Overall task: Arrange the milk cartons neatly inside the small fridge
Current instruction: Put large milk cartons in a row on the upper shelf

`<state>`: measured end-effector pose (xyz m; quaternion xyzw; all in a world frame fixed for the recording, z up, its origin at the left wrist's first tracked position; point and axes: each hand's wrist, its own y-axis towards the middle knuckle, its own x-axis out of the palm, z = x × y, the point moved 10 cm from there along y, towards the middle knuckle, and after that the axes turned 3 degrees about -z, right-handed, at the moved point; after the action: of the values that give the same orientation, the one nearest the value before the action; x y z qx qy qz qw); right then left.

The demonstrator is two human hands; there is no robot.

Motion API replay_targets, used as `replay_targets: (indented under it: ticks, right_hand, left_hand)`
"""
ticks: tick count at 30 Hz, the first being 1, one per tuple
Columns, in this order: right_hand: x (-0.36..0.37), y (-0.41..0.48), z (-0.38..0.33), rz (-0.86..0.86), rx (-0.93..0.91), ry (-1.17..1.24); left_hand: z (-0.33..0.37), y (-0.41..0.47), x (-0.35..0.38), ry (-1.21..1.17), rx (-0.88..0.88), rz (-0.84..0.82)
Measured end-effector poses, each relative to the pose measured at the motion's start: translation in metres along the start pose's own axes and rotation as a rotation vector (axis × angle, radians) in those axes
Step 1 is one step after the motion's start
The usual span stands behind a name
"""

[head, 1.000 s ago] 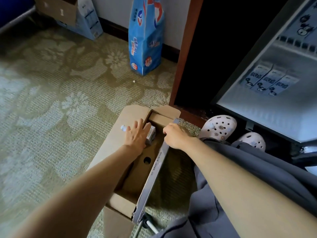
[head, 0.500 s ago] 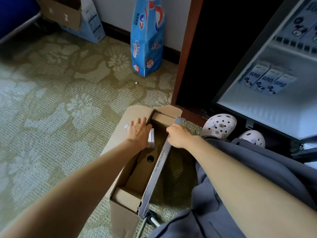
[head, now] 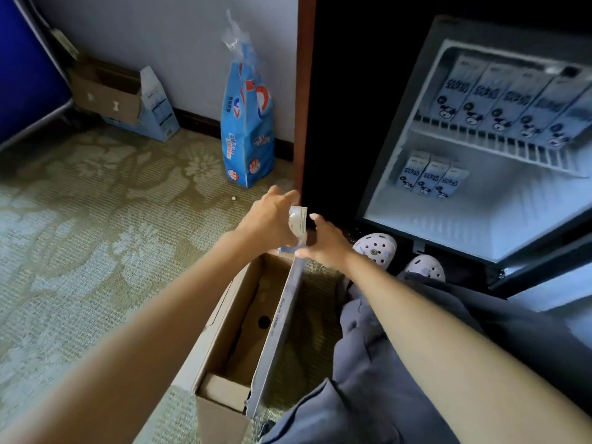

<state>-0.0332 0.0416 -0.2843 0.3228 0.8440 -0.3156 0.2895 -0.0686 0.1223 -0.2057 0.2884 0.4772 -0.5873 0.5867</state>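
The left hand [head: 272, 219] has lifted a milk carton [head: 298, 222] out of the cardboard box [head: 224, 331] to mid-frame, fingers curled round it; half a second ago it was down inside the box. The right hand [head: 325, 243] has risen to just right of the carton, fingers loosely apart. At right, the open fridge [head: 480, 232] holds three cartons [head: 429, 179] on its floor and a row [head: 499, 100] on the upper shelf.

Tall blue bag [head: 246, 136] upright against the wall [head: 179, 43]; open cardboard box [head: 105, 94] in the corner; white clogs [head: 376, 248] on patterned carpet [head: 80, 235].
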Motion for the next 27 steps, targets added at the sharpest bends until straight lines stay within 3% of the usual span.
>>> replay_targets:
  ticks: [4, 9, 17, 27]
  right_hand:
    - [-0.062, -0.022, 0.004, 0.144, -0.063, 0.078]
    - [-0.131, -0.055, 0.034, 0.351, -0.055, 0.059]
    - [-0.197, -0.061, 0.126, 0.506, 0.161, 0.079]
    - [-0.226, -0.022, 0.28, 0.718, 0.506, 0.417]
  left_hand:
    - [0.06, 0.01, -0.02, 0.054, 0.179, 0.017]
    - [0.137, 0.032, -0.029, 0.149, 0.277, 0.057]
    - [0.229, 0.09, 0.022, 0.112, 0.368, -0.06]
    - [0.245, 0.195, 0.117, 0.05, 0.309, -0.246]
